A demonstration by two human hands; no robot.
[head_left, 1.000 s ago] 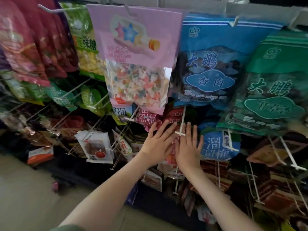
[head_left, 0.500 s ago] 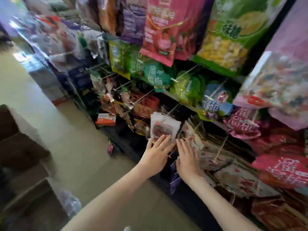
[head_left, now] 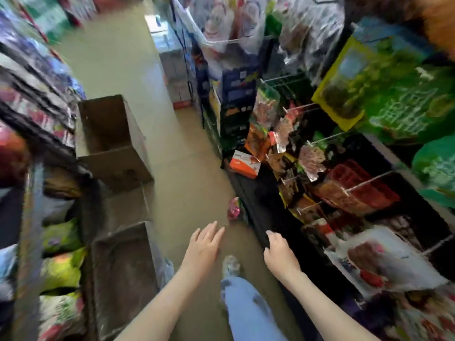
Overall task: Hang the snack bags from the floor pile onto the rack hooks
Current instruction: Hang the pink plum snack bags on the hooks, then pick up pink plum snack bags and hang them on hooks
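Two bare hands hover just left of the rack (head_left: 257,200), and I see nothing in either. The left hand (head_left: 204,244) is palm down with its fingers straight and slightly spread. The right hand (head_left: 280,252), nearer the rack's black foot, has its fingers loosely bent and apart. One small pink snack bag (head_left: 234,209) lies on the smooth tan floor (head_left: 172,168) against the rack's foot, beyond both sets of fingertips. It looks glossy and crinkled. Its long side seems to run along the foot, though blur hides which end is its top. Thin white wire hooks (head_left: 366,183) jut from the rack toward the aisle, carrying shiny foil and clear plastic packets. Across the aisle from the rack stands an open, matte brown cardboard box (head_left: 110,139).
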